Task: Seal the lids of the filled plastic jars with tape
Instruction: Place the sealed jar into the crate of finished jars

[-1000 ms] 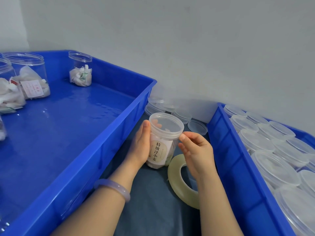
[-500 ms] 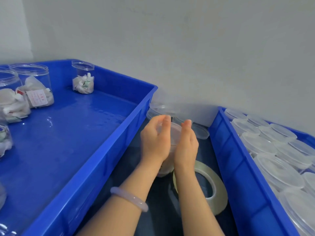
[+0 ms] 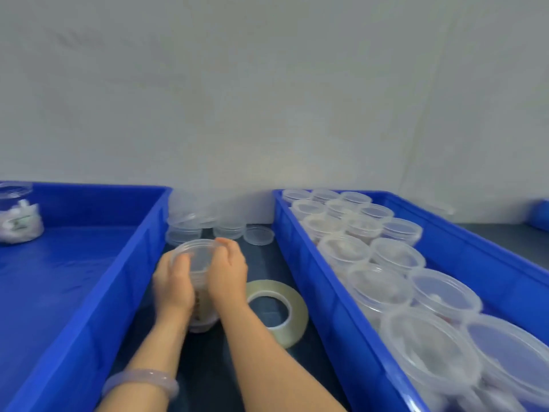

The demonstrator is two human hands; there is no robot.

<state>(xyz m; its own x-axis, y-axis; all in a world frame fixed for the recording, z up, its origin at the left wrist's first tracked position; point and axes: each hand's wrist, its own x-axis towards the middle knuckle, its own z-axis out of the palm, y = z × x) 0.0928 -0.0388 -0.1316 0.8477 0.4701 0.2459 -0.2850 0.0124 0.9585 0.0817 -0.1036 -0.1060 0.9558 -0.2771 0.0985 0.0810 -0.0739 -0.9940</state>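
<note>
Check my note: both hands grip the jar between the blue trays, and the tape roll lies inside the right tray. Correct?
No. In the head view the tape roll lies on the dark surface beside the jar, outside the right tray. The rest holds.

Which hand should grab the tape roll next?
Right, probably. The tape roll lies flat just beside the right hand, on its side of the jar. The left hand grips the jar's other side, away from the tape, and can steady it.
</note>
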